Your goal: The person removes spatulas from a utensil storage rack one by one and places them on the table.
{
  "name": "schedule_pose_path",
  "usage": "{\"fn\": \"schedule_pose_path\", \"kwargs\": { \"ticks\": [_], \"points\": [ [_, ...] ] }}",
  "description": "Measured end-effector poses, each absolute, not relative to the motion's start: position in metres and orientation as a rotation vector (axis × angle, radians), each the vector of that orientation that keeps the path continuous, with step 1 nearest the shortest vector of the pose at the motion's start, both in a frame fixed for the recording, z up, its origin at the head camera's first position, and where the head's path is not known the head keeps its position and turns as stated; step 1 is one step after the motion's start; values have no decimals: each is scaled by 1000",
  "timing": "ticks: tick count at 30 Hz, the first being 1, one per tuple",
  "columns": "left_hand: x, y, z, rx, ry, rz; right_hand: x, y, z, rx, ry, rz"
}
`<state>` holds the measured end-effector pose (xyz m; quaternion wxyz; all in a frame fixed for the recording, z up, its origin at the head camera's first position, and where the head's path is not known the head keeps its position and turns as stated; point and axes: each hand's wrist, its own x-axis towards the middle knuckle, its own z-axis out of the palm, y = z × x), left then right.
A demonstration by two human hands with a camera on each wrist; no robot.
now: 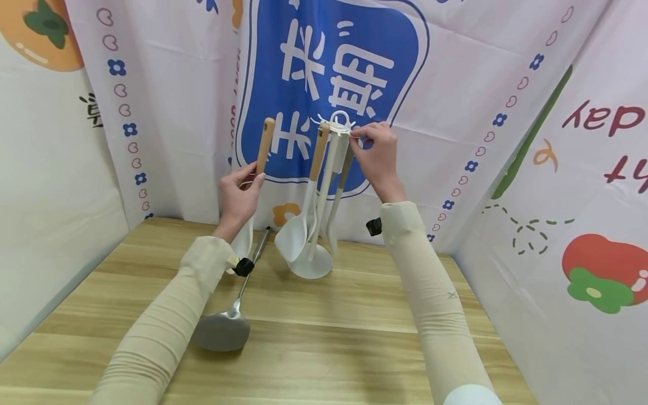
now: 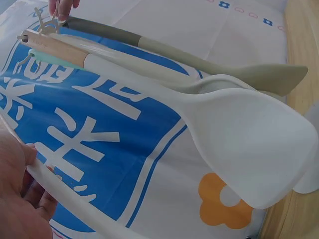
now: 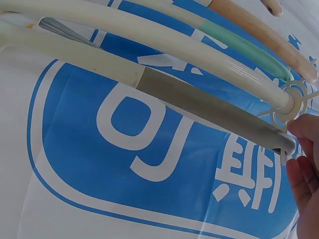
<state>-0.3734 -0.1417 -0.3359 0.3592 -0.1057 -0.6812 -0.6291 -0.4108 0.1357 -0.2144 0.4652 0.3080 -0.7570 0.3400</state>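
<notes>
A white rotating utensil rack (image 1: 324, 185) stands at the back of the table, several utensils hanging from its hooked top. My right hand (image 1: 377, 154) pinches the rack's top by one hook, where a grey-handled spatula (image 3: 209, 107) hangs. On the rack's left side hangs a white turner (image 2: 249, 134) with a wooden handle; a green handle (image 3: 244, 47) shows behind. Left of the rack, my left hand (image 1: 240, 194) grips a white utensil (image 1: 264, 146) upright by its wooden handle. Its white lower end is partly hidden behind my left forearm.
A metal wok spatula (image 1: 223, 331) lies on the wooden table (image 1: 344, 360) at the left, partly under my left arm. Printed cloth (image 1: 471, 84) walls enclose the table at the back and both sides. The rack's round base (image 1: 314, 267) rests near the back edge.
</notes>
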Motion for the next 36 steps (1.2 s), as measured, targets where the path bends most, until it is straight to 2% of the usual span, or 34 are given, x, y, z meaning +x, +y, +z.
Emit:
{"fn": "schedule_pose_path", "kwargs": {
  "ticks": [6,14,36],
  "points": [
    [-371,-151,-338,-241,-1753,-1610,-415,135,-217,817,-1803,790],
    [-368,-164,-344,-182,-1772,-1578,-417,129,-222,706,-1918,872],
    [-363,-196,-376,-113,-1821,-1511,-416,128,-230,677,-1965,1137]
  ]
}}
